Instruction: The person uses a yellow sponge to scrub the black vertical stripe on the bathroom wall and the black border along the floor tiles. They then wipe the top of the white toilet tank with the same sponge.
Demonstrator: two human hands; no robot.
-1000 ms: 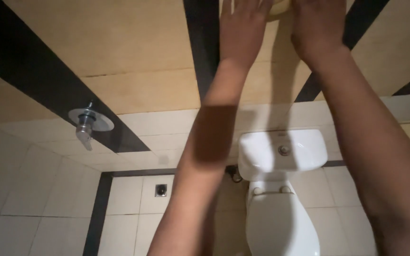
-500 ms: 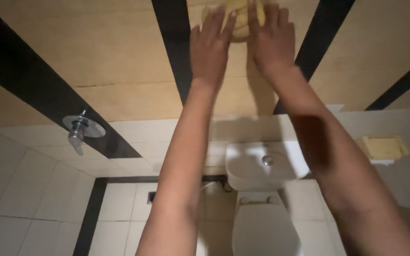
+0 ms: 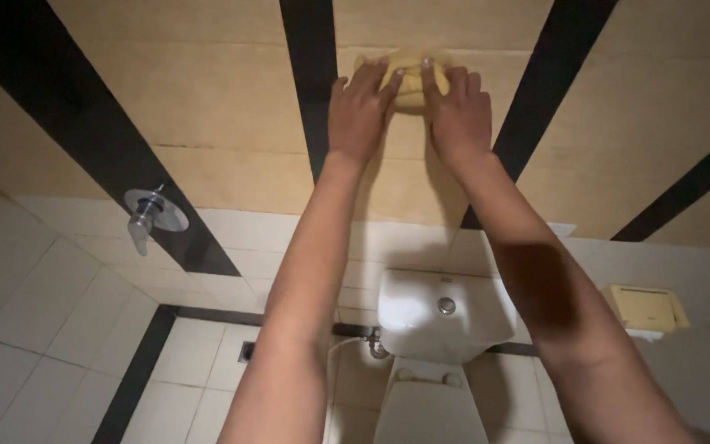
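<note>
Reaching up with both arms, a person presses a yellow cloth (image 3: 411,76) flat against a beige tiled wall (image 3: 223,107), high above a toilet. The left hand (image 3: 360,111) lies with fingers spread wide and flat, its fingertips on the left part of the cloth. The right hand (image 3: 457,113) lies the same way just beside it, fingers open and pressing the right part of the cloth; neither hand is curled around it. The two hands sit close together, nearly touching at the forefingers, and the cloth shows mostly above and between the fingertips. The cloth rests on a beige panel between two black stripes (image 3: 312,82) that run down the wall. Directly below the arms stands a white cistern (image 3: 444,316) with a round flush button (image 3: 447,306) on top, and under it the closed toilet lid (image 3: 429,415). To the left, well apart from the hands, a chrome tap (image 3: 151,215) juts from the wall at the edge of a black stripe. To the right, a yellowish paper holder (image 3: 644,308) is fixed to the lower white tiles (image 3: 34,296).
</note>
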